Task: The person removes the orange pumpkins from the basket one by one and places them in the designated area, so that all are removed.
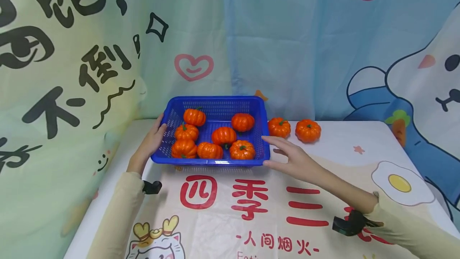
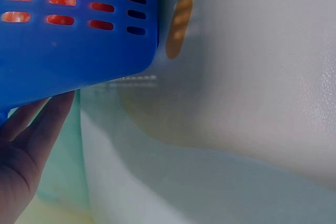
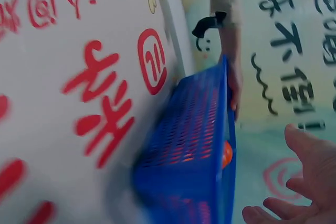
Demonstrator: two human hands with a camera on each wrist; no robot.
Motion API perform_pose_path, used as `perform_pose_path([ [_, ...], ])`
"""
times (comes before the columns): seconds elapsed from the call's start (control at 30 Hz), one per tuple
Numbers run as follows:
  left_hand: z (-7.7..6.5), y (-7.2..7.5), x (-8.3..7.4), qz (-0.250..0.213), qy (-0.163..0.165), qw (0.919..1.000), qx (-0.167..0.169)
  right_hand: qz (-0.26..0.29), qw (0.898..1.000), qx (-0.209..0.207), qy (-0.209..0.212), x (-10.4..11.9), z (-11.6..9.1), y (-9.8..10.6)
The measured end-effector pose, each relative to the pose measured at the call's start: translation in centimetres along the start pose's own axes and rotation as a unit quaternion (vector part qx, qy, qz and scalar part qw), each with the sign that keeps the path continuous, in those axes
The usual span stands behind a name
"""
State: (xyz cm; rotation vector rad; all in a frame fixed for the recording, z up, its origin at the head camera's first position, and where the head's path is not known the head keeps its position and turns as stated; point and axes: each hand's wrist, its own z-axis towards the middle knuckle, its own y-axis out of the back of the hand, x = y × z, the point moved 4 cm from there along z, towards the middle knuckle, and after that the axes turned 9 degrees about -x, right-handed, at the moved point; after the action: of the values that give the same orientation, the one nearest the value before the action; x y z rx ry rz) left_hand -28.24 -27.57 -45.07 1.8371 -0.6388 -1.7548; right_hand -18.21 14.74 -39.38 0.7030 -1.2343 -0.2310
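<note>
A blue plastic basket [image 1: 215, 163] with slotted walls stands at the back of the table and holds several orange pumpkins [image 1: 224, 136]. My left hand [image 1: 152, 141] holds its left end, the thumb at the rim and the fingers along the outer wall. In the left wrist view, the fingers [image 2: 50, 124] pass behind the basket's corner, and their tips are hidden. At the other end, my right hand [image 1: 292, 157] has its fingers spread beside the right rim. The right wrist view shows this hand [image 3: 310, 182] apart from the basket [image 3: 184, 124], with nothing in it.
Two more pumpkins, one next to the basket [image 1: 279, 127] and one farther right [image 1: 308, 131], lie near the table's back edge. A printed cloth [image 1: 280, 207] covers the table. Directly behind hangs a pale patterned curtain [image 1: 273, 51]; it also runs down the left side.
</note>
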Motion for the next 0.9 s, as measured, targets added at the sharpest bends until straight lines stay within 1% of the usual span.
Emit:
perform_pose_path([
  [0.07, 0.0, 0.1, 0.0, 0.000, 0.000, 1.0000, 0.003, -0.021, 0.999, 0.018, 0.020, 1.3, 1.8, -0.7],
  [0.13, 0.1, 0.2, 0.0, 0.000, 0.000, 1.0000, 0.004, -0.040, 0.998, 0.036, 0.034, 2.2, 4.1, -1.6],
  [0.2, 0.1, 0.4, 0.1, 0.000, -0.001, 1.0000, 0.004, -0.062, 0.995, 0.059, 0.041, 3.0, 6.9, -2.8],
  [0.27, 0.2, 0.7, 0.2, -0.001, -0.003, 1.0000, -0.002, -0.078, 0.993, 0.081, 0.030, 3.6, 10.1, -4.3],
  [0.33, 0.2, 1.0, 0.3, 0.001, -0.001, 1.0000, -0.008, -0.084, 0.991, 0.100, 0.007, 4.1, 13.6, -6.1],
  [0.37, 0.2, 1.1, 0.3, 0.003, 0.000, 1.0000, -0.008, -0.086, 0.990, 0.108, -0.011, 4.4, 15.2, -6.9],
  [0.43, 0.1, 1.2, 0.4, 0.003, 0.002, 1.0000, -0.008, -0.092, 0.988, 0.111, -0.057, 4.6, 18.2, -8.7],
  [0.53, 0.1, 1.1, 0.5, 0.003, 0.004, 0.9999, -0.011, -0.093, 0.983, 0.109, -0.119, 4.4, 21.5, -11.4],
  [0.6, 0.1, 0.9, 0.5, 0.002, 0.004, 0.9999, -0.013, -0.103, 0.977, 0.111, -0.148, 3.6, 22.9, -13.1],
  [0.63, 0.1, 0.8, 0.5, 0.002, 0.004, 0.9999, -0.014, -0.105, 0.978, 0.105, -0.146, 2.4, 23.8, -14.2],
  [0.7, 0.0, 0.5, 0.4, 0.004, 0.005, 0.9999, -0.012, -0.107, 0.974, 0.115, -0.165, 1.4, 24.5, -15.5],
  [0.77, 0.0, 0.2, 0.4, 0.004, 0.007, 0.9999, -0.006, -0.107, 0.972, 0.113, -0.177, 0.8, 24.7, -16.2],
  [0.83, 0.0, 0.1, 0.3, 0.003, 0.008, 1.0000, -0.005, -0.094, 0.970, 0.108, -0.195, 0.7, 24.7, -16.4],
  [0.87, 0.0, 0.1, 0.2, 0.001, 0.007, 1.0000, -0.006, -0.085, 0.966, 0.114, -0.216, 1.6, 24.2, -16.1],
  [0.9, 0.0, 0.1, 0.2, 0.001, 0.007, 0.9999, -0.008, -0.077, 0.964, 0.113, -0.226, 1.7, 24.3, -16.1],
])
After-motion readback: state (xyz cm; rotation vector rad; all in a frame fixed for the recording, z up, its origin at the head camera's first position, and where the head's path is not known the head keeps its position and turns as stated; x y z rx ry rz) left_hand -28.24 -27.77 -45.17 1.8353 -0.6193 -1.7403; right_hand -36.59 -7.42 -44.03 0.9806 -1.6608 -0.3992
